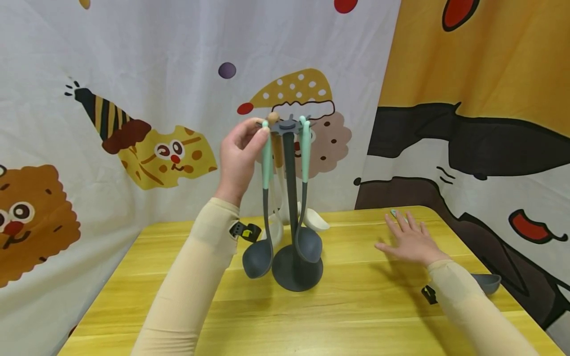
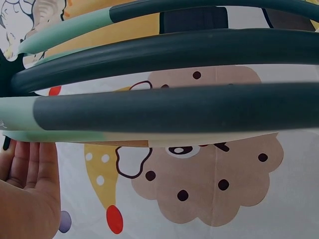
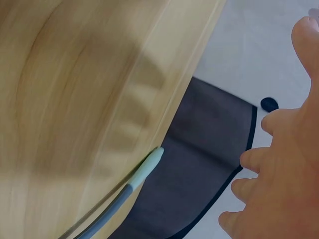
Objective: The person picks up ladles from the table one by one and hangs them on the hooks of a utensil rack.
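Observation:
My left hand (image 1: 237,160) pinches the top of a ladle (image 1: 266,163) with a mint handle and dark grey bowl, at the hook rim of a dark utensil stand (image 1: 291,198). In the left wrist view, the ladle's dark shaft (image 2: 179,107) crosses close to the camera, and the fingers (image 2: 32,164) show at its mint end. A second mint-handled ladle (image 1: 305,153) hangs on the stand's right side. Over the right part of the table, my right hand (image 1: 411,242) is spread with nothing in it. Beneath it lies a grey utensil with a mint handle (image 3: 149,164), partly hidden by the arm.
Behind the stand's post hang white utensils, one a white-headed spoon (image 1: 316,220), and another with a wooden handle (image 1: 278,148). The stand's round base (image 1: 297,277) rests on the wooden table (image 1: 356,316). A printed curtain (image 1: 178,74) closes off the back and right.

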A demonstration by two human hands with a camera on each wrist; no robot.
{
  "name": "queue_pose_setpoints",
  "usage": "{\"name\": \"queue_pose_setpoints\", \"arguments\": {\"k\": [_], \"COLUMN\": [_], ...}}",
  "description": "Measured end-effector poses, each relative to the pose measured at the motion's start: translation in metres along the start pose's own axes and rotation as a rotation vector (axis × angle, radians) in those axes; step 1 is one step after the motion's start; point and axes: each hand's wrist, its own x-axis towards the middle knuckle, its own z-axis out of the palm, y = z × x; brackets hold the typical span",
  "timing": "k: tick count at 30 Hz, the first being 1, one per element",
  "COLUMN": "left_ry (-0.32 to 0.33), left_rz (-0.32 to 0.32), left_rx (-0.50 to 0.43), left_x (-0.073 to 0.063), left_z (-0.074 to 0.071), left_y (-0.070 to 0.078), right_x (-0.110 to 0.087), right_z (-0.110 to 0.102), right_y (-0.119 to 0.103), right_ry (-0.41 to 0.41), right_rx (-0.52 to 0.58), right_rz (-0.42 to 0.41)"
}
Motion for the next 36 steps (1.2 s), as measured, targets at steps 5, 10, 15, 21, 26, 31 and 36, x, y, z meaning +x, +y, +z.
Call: {"name": "queue_pose_setpoints", "arguments": {"k": [5,10,15,21,26,31,36], "left_ry": [0.001,0.005,0.002,0.005,-0.001,0.003,0.003], "left_rz": [0.002,0.0,-0.007,-0.007,0.004,0.003,0.001], "left_rx": [0.004,0.006,0.015,0.0,-0.001,0.004,0.009], "left_x": [0.001,0.001,0.001,0.0,0.0,0.0,0.0], "left_z": [0.0,0.0,0.0,0.001,0.001,0.0,0.0], "left_y": [0.0,-0.001,-0.001,-0.001,-0.001,-0.001,0.0], "right_x": [0.001,0.0,-0.005,-0.012,-0.015,-0.015,-0.014], "right_z": [-0.002,-0.003,-0.001,-0.002,-0.002,-0.001,0.003], "right_y": [0.01,0.02,0.03,0.037,0.044,0.05,0.059], "right_ry": [-0.021,-0.018,-0.026,-0.049,-0.07,-0.045,0.003], "right_rx": [-0.013,0.022,0.058,0.091,0.103,0.074,0.028], "right_rz": [0.051,0.117,0.166,0.201,0.231,0.261,0.277]}}
